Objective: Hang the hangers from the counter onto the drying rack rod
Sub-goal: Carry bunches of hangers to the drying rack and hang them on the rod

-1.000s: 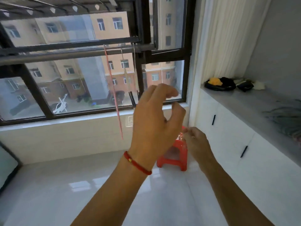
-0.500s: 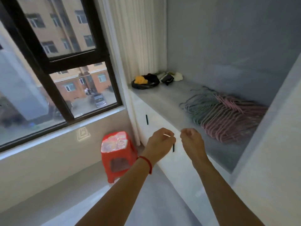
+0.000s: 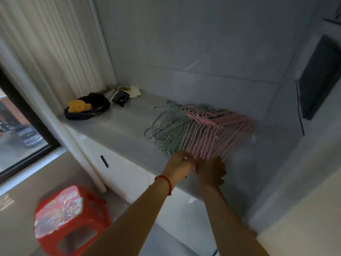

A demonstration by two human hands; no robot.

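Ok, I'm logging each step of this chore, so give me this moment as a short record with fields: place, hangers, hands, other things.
place: grey counter over white cabinets, beside a window
hangers: pile of hangers lying on the counter, green ones left, pink ones right
left hand: at the near edge of the pile, fingers curled; grip unclear
right hand: beside it at the pink hangers; grip unclear
other things: red stool on the floor; black bag at the counter's far end

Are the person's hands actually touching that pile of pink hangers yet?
Cannot tell. In the head view both the left hand and right hand overlap the near edge of the pink hangers, but blur hides any contact.
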